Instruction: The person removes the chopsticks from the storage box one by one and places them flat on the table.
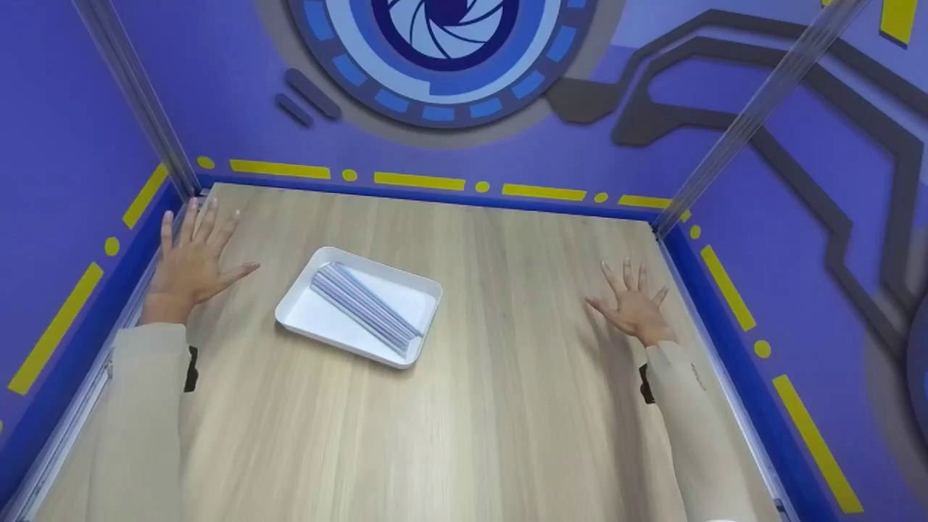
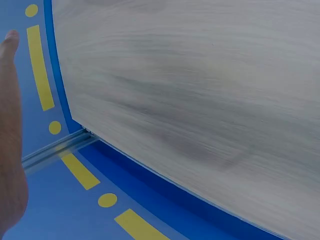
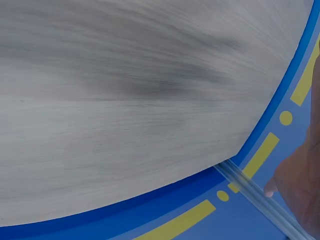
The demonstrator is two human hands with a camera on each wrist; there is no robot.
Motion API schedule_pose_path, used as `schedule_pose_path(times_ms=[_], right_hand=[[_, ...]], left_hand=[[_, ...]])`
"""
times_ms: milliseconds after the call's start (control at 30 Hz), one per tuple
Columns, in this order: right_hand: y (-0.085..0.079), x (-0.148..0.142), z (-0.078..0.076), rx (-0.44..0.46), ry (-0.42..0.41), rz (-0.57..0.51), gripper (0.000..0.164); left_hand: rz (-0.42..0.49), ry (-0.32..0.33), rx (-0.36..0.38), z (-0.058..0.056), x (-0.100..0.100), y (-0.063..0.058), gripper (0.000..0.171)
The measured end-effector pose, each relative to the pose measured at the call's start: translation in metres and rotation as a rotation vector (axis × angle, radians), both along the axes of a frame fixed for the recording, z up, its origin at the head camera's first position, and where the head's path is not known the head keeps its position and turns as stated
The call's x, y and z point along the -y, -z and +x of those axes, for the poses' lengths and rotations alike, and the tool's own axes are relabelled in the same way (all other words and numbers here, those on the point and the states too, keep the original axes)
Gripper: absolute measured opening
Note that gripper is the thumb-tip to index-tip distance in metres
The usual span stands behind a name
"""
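A white tray (image 1: 326, 319) stands on the wooden table, left of its middle. Inside it lies a bundle of thin striped sticks that look like drinking straws (image 1: 362, 308), set diagonally. To the tray's left, my left hand (image 1: 192, 264) is held over the table's left edge, fingers straight and spread, holding nothing. Far to the right, my right hand (image 1: 635, 308) hovers with spread fingers and casts a shadow on the table. Only part of the left hand (image 2: 11, 135) shows in the left wrist view, and part of the right hand (image 3: 300, 185) in the right wrist view.
Blue walls with yellow marks (image 1: 279, 169) rise at the back and both sides of the table (image 1: 493, 406). Metal posts stand at the back left corner (image 1: 138, 94) and back right corner (image 1: 761, 109). Dark bands sit at both wrists.
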State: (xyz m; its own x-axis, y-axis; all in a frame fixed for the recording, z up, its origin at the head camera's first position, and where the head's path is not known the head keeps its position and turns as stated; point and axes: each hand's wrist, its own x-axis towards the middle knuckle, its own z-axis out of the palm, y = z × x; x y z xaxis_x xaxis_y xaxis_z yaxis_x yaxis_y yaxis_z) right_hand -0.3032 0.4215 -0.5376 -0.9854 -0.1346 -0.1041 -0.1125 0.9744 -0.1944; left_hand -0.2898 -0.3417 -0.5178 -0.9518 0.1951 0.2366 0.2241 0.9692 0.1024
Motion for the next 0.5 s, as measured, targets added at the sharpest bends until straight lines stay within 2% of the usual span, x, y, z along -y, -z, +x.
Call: schedule_pose_path(times_ms=[300,500], right_hand=[[0.007,-0.006,0.005,0.007,0.002,-0.038,0.086],[0.012,-0.006,0.008,-0.012,-0.017,-0.047,0.084]], left_hand=[[0.012,0.056,0.007,0.003,-0.014,0.001,0.09],[0.052,0.077,0.049,0.007,-0.02,0.003,0.089]])
